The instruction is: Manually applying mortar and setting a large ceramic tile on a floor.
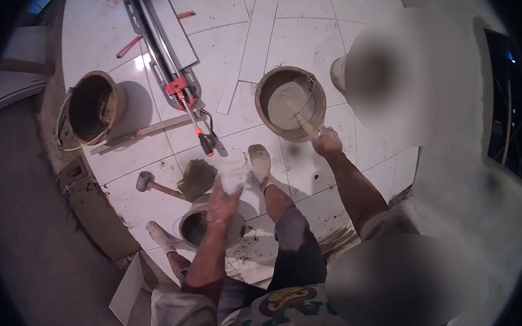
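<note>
My right hand (327, 143) grips the wooden handle of a trowel (307, 125). The trowel's blade end reaches into a round bucket (262, 116) of wet grey mortar (285, 98). In my left hand (223, 205) is a pale flat piece (235, 169), blurred, that looks like a bit of tile; its exact outline is hard to make out against the white floor. Below that hand stands a second bucket (236, 231), partly covered by my forearm. A dark greenish lump or rag (197, 177) lies beside it, next to a mallet (145, 181) with a wooden handle.
A manual tile cutter (177, 87) holds a tile (175, 31) on the tiled floor. Another bucket (117, 106) stands at left by a long straight bar (142, 133). Narrow tile strips (258, 43) lie beyond the mortar. A tile (127, 290) leans at lower left.
</note>
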{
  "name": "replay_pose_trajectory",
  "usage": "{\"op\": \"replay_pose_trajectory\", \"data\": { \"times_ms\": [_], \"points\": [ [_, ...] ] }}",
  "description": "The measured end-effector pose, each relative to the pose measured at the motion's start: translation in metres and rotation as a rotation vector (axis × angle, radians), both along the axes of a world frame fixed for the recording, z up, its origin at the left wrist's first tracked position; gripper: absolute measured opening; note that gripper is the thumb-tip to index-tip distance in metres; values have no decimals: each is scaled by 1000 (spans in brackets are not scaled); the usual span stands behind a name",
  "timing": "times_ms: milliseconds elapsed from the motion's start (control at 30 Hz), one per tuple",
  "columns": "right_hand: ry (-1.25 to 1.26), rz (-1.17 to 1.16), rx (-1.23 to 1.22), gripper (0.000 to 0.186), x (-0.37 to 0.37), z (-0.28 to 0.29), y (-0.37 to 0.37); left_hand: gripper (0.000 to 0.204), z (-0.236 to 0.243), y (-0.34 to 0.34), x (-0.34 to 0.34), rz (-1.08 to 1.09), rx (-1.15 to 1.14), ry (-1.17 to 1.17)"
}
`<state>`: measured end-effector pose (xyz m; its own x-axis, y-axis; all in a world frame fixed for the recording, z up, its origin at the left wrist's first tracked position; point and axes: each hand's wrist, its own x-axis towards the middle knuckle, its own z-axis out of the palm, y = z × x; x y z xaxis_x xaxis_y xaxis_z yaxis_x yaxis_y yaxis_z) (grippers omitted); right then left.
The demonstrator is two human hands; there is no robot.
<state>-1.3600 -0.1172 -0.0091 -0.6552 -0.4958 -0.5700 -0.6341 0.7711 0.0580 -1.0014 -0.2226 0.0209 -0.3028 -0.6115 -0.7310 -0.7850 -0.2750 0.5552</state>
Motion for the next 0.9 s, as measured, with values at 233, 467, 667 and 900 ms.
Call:
{"op": "replay_pose_trajectory", "data": {
  "times_ms": [233,467,667,900],
  "points": [
    [-59,186,65,28,-26,-108,-31,98,-95,19,-236,-30,-213,-57],
    [-161,238,11,34,-68,-112,-19,66,-166,-46,-231,292,78,255],
    [-162,183,111,55,-84,-108,-28,70,-172,-36,-236,411,114,207],
    [-278,288,-26,25,-21,-144,-26,85,-147,-29,-235,262,205,58]
  ]
}}
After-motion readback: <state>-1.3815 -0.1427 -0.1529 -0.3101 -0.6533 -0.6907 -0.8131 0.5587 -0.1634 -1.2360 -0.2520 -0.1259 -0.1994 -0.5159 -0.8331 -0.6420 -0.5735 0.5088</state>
